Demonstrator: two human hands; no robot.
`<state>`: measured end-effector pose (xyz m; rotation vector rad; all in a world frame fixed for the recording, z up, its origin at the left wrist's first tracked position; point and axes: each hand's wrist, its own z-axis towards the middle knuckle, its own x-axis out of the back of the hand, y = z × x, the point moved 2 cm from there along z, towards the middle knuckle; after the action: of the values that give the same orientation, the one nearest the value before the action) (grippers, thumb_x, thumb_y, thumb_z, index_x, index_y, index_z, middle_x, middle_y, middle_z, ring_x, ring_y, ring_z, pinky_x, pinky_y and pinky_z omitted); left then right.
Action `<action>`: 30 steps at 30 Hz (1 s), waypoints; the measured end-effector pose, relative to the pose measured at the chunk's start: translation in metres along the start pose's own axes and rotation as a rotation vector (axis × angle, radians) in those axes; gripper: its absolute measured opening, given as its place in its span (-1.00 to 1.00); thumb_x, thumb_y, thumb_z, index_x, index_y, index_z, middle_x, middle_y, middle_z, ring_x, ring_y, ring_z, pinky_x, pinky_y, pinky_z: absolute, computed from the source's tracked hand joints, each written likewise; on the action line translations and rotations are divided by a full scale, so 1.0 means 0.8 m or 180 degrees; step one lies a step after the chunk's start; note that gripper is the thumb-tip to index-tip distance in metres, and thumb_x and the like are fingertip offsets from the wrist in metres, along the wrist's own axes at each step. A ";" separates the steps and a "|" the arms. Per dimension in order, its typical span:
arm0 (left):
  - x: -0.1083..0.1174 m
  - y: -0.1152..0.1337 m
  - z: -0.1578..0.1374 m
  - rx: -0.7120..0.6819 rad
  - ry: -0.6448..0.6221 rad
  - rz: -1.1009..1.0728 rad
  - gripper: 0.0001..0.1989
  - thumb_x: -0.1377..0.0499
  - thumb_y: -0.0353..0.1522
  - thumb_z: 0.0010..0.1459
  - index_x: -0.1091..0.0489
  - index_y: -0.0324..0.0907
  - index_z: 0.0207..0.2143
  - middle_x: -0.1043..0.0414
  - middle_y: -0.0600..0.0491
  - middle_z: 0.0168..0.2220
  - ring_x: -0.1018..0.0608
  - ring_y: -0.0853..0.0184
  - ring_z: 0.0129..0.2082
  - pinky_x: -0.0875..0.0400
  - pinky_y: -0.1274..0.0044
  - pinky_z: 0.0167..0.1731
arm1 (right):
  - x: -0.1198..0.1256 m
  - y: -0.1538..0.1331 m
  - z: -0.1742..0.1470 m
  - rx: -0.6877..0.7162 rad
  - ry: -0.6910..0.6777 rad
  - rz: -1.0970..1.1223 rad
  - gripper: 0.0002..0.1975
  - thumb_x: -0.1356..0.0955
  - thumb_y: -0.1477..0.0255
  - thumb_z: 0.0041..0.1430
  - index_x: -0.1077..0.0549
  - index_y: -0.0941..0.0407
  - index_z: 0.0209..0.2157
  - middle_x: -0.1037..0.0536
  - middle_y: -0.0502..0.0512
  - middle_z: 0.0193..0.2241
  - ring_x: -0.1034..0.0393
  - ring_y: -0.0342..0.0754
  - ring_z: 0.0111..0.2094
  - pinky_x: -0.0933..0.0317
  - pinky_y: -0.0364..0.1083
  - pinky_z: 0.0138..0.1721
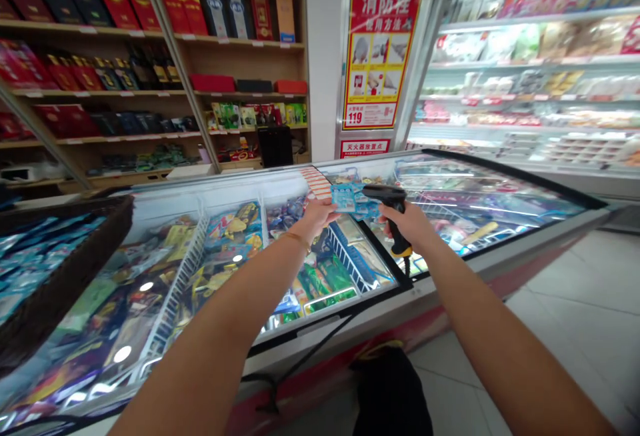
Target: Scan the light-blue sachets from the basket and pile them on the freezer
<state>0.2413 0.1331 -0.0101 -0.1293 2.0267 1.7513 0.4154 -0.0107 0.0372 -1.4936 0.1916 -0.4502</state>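
Note:
My right hand (407,223) is wrapped round the grip of a black and yellow barcode scanner (387,194), its head turned left. My left hand (319,215) pinches the edge of a light blue packet (344,197) just in front of the scanner's head. More blue packets (367,208) show right beside it, partly behind the scanner; whether they are also held I cannot tell. An orange and white striped strip (317,183) lies on the glass behind my left hand. Both hands are above a glass-topped chest freezer (330,336).
Frozen goods in white wire baskets (173,283) show through the freezer glass. At the left stands a dark brown tray (107,243) of blue packets. The scanner's cable (320,346) hangs over the freezer's front edge. Shelves of boxes (175,93) and a refrigerated display (540,83) stand behind.

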 end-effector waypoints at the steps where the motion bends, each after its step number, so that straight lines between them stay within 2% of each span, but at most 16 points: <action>1: -0.020 -0.011 0.003 0.0087 -0.0113 0.0165 -0.77 -0.37 -0.65 -0.10 -0.45 -0.24 -0.43 -0.52 -0.01 -0.39 -0.62 0.31 -0.33 -0.56 0.29 -0.04 | 0.011 -0.001 -0.001 0.0008 0.0088 0.0020 -0.86 -0.42 0.44 0.18 -0.40 0.16 -0.40 -0.51 0.02 -0.57 -0.33 -0.19 -0.70 -0.25 -0.19 -0.67; 4: -0.064 -0.041 0.010 0.0116 -0.0254 0.0730 -0.78 -0.40 -0.60 -0.09 -0.46 -0.26 -0.39 -0.50 -0.01 -0.39 -0.62 0.30 -0.33 -0.56 0.31 -0.06 | 0.035 0.000 -0.003 -0.0031 0.0289 0.0026 -0.88 -0.42 0.45 0.17 -0.42 0.17 -0.39 -0.51 0.02 -0.57 -0.34 -0.18 -0.69 -0.26 -0.19 -0.66; 8: -0.090 -0.068 0.017 -0.0101 -0.0157 0.1375 -0.75 -0.36 -0.55 -0.02 -0.50 -0.32 -0.22 -0.53 -0.05 -0.31 -0.62 0.27 -0.29 -0.55 0.42 -0.14 | 0.047 0.005 -0.006 -0.0054 0.0349 -0.0014 -0.85 -0.45 0.42 0.14 -0.42 0.17 -0.41 -0.52 0.03 -0.57 -0.34 -0.19 -0.69 -0.28 -0.19 -0.65; 11: -0.087 -0.070 0.019 -0.0282 0.0058 0.1593 -0.68 -0.33 -0.53 0.02 -0.51 -0.31 -0.12 -0.56 -0.07 -0.24 -0.62 0.28 -0.26 -0.52 0.50 -0.18 | 0.040 0.009 -0.007 -0.0017 0.0289 -0.0032 -0.84 -0.46 0.41 0.13 -0.43 0.17 -0.40 -0.51 0.01 -0.57 -0.34 -0.19 -0.69 -0.28 -0.19 -0.65; 15: -0.058 -0.046 0.011 -0.0385 0.0055 0.1611 -0.76 -0.25 -0.55 0.07 -0.51 -0.31 -0.16 -0.56 -0.06 -0.28 -0.62 0.31 -0.32 -0.51 0.51 -0.23 | 0.016 0.007 -0.008 -0.0024 0.0210 -0.0014 -0.85 -0.45 0.42 0.13 -0.41 0.15 -0.39 -0.51 -0.01 -0.57 -0.34 -0.19 -0.70 -0.26 -0.20 -0.67; 18: -0.013 -0.012 0.000 -0.0466 0.0126 0.1751 -0.82 -0.21 -0.55 0.09 -0.50 -0.29 -0.22 -0.56 -0.05 -0.32 -0.61 0.33 -0.36 -0.50 0.52 -0.28 | -0.014 0.002 -0.009 0.0014 0.0058 0.0031 -0.86 -0.44 0.44 0.16 -0.39 0.14 -0.38 -0.50 -0.02 -0.58 -0.33 -0.19 -0.72 -0.24 -0.20 -0.69; 20: 0.030 0.017 -0.007 -0.0589 0.0362 0.1994 -0.84 -0.22 -0.53 0.08 -0.51 -0.27 -0.24 -0.57 -0.05 -0.30 -0.61 0.32 -0.36 -0.49 0.52 -0.29 | -0.040 -0.001 -0.010 0.0036 -0.0086 0.0036 -0.85 -0.44 0.44 0.16 -0.38 0.14 -0.39 -0.50 -0.01 -0.58 -0.32 -0.19 -0.72 -0.24 -0.20 -0.69; 25: 0.166 0.110 -0.035 -0.1040 0.1271 0.2827 -0.79 -0.18 -0.48 0.12 -0.54 -0.23 -0.18 -0.59 -0.05 -0.22 -0.61 0.29 -0.27 -0.47 0.50 -0.21 | -0.124 -0.014 -0.017 0.0102 -0.0478 -0.0005 -0.83 -0.43 0.43 0.17 -0.38 0.14 -0.42 -0.48 -0.01 -0.63 -0.30 -0.20 -0.73 -0.21 -0.21 -0.69; 30: 0.303 0.219 -0.094 -0.1362 0.2289 0.3663 -0.71 -0.13 -0.48 0.14 -0.55 -0.21 -0.12 -0.59 -0.08 -0.17 -0.59 0.21 -0.17 -0.43 0.43 -0.10 | -0.214 -0.032 -0.024 0.0361 -0.0928 0.0052 -0.81 -0.43 0.40 0.17 -0.36 0.13 -0.42 -0.49 0.00 -0.59 -0.33 -0.18 -0.72 -0.22 -0.19 -0.68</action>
<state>-0.0582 0.1476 0.0611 0.4328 2.3404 3.2124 0.2487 0.0406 0.0350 -1.4266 -0.0511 -0.2223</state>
